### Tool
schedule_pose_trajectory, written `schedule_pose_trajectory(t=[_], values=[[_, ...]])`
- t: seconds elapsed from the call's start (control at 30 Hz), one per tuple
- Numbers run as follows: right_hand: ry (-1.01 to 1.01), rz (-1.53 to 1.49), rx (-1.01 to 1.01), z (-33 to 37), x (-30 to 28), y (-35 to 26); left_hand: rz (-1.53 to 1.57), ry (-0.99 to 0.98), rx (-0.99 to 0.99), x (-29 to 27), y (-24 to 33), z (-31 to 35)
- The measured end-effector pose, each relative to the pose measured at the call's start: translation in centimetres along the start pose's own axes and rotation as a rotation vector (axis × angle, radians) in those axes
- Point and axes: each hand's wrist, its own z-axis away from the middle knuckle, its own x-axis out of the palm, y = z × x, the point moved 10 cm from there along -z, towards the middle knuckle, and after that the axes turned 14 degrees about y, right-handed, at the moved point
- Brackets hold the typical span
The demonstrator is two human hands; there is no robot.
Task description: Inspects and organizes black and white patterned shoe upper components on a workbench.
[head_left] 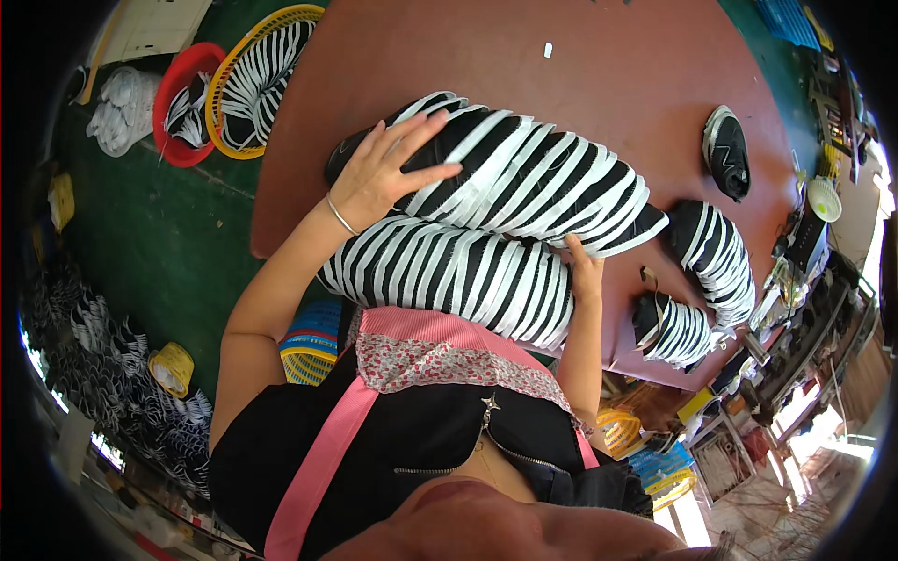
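Observation:
Two long rows of nested black-and-white pieces, which look like shoe uppers, lie side by side at the near edge of the table. On the left end of the far row (538,178) rests my left hand (379,176), its fingers spread over the black surface. My right hand (586,271) is at the right end, between the two rows, with its thumb against the far row's near side. Its other fingers are hidden under that row, which it seems to grip. The near row (449,271) lies against my pink apron (430,327).
On the red-brown table (636,84) are a black shoe (726,154) and two shorter rows of uppers (725,257) at the right. A yellow basket (217,103) of striped pieces and a red basin (168,140) stand on the green floor, left. A small fan (824,199) is far right.

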Motion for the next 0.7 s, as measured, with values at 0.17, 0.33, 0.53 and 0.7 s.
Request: schedule_pose_trajectory(t=[0.17, 0.33, 0.53, 0.7], values=[[0.035, -0.013, -0.054, -0.5, -0.2, 0.2, 0.112, 0.149, -0.214, -1.1, -2.2, -0.7], [0.008, -0.06, -0.037, 0.3, 0.6, -0.5, 0.017, 0.12, -0.379, 0.1, -2.1, -0.4], [0.01, 0.012, -0.081, -0.1, 0.3, 0.1, 0.027, 0.244, -0.378, -0.7, -2.4, -0.8], [0.035, -0.058, -0.041, 0.3, 0.6, -0.5, 0.194, 0.142, -0.123, -0.3, 0.0, -2.6]])
